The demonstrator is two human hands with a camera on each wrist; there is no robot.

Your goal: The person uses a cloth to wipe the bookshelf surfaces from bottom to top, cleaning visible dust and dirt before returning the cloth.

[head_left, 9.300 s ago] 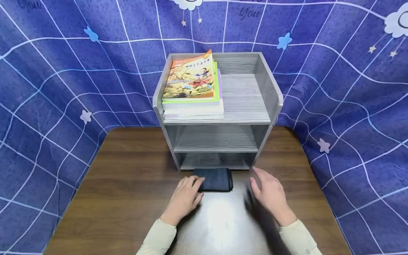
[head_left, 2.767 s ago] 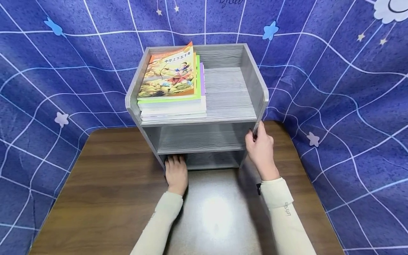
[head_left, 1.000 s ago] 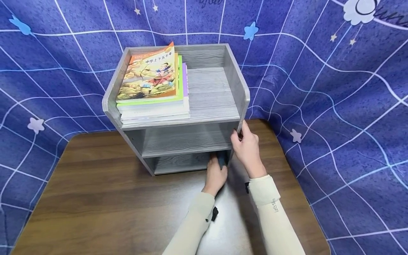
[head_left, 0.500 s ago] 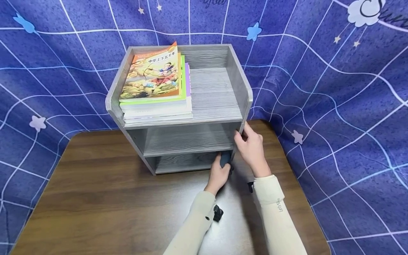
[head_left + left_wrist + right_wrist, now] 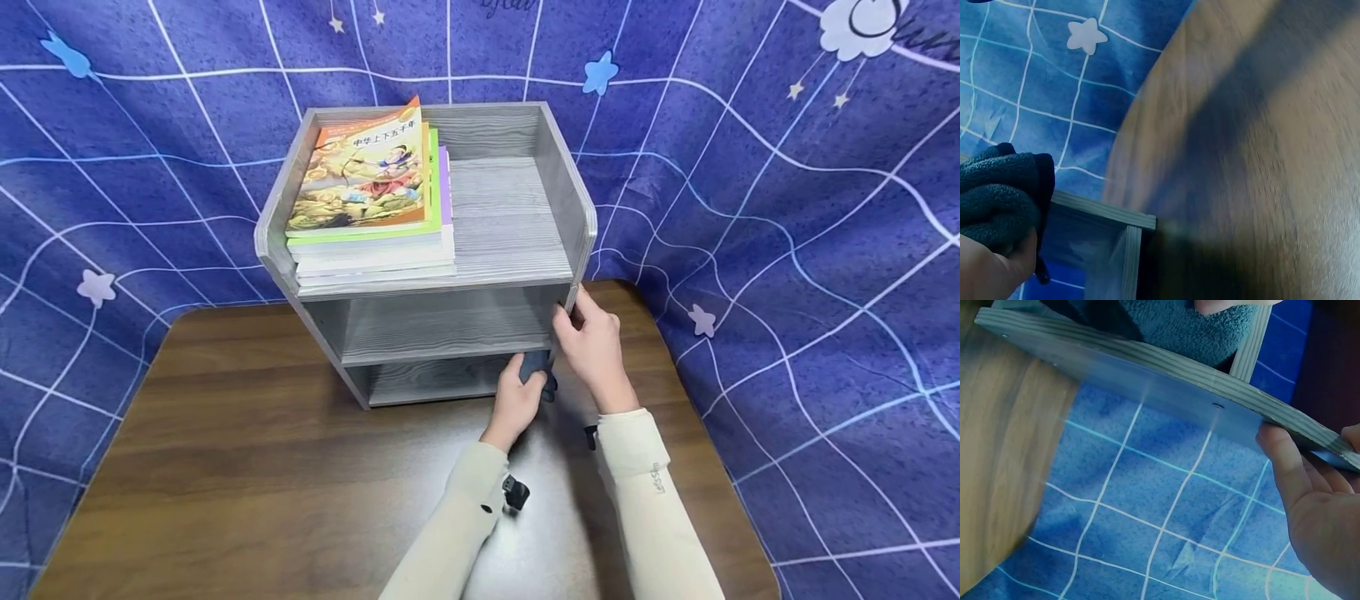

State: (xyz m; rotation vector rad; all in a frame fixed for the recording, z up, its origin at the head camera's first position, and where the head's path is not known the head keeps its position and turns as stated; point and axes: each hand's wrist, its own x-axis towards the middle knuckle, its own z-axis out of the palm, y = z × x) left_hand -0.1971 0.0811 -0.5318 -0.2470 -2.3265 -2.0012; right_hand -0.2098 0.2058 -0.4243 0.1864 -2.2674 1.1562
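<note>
My left hand (image 5: 516,402) grips a folded dark teal cloth (image 5: 535,364) at the right front end of the bottom compartment. In the left wrist view the thumb presses the fuzzy, black-edged cloth (image 5: 997,209) into a bunch. The cloth sits by the right side panel of the grey wooden shelf (image 5: 510,217). Higher on that same panel, my right hand (image 5: 596,354) grips its front edge. In the right wrist view the fingers of my right hand (image 5: 1329,512) lie against the panel's outer face, with the cloth (image 5: 1191,334) beyond the panel.
A stack of books (image 5: 360,183) lies on the left half of the shelf's top. The shelf stands at the back of a brown wooden table (image 5: 247,500). A blue patterned curtain (image 5: 750,125) surrounds the back and sides.
The cloth has gone from the tabletop into the bottom compartment. My left hand moved from its left end to its right, lately drawing slightly forward. My right hand took hold of the side panel.
</note>
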